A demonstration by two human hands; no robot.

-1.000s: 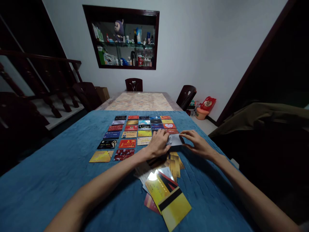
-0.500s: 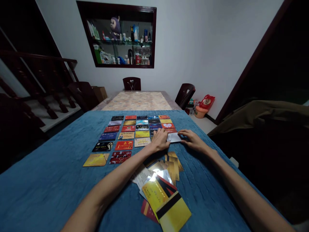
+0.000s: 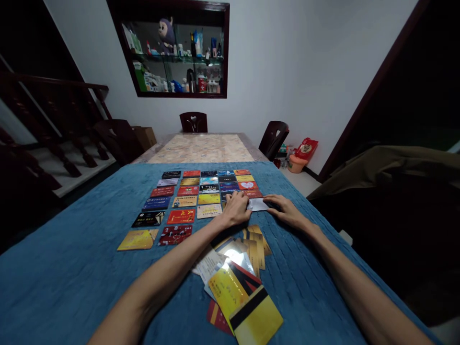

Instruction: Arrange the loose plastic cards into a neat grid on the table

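Many coloured cards lie in a grid (image 3: 190,194) on a blue cloth (image 3: 72,268). Both hands rest at the grid's right end on a pale silver card (image 3: 258,204). My left hand (image 3: 235,209) lies over its left edge with fingers curled down. My right hand (image 3: 283,209) touches its right edge with fingers stretched flat. The card lies flat on the cloth, just below a red card (image 3: 253,193). Between my forearms sits a loose heap of gold, yellow and red cards (image 3: 237,278).
Beyond the blue cloth stands a table with a patterned top (image 3: 203,147) and dark chairs (image 3: 194,122) around it. A wall cabinet (image 3: 172,52) holds bottles and a plush toy. A stair rail (image 3: 53,120) is at the left, dark fabric (image 3: 388,167) at the right.
The silver card has been lowered flat onto the cloth at the grid's right end. Both hands moved slightly forward with it; the view tilted down a little.
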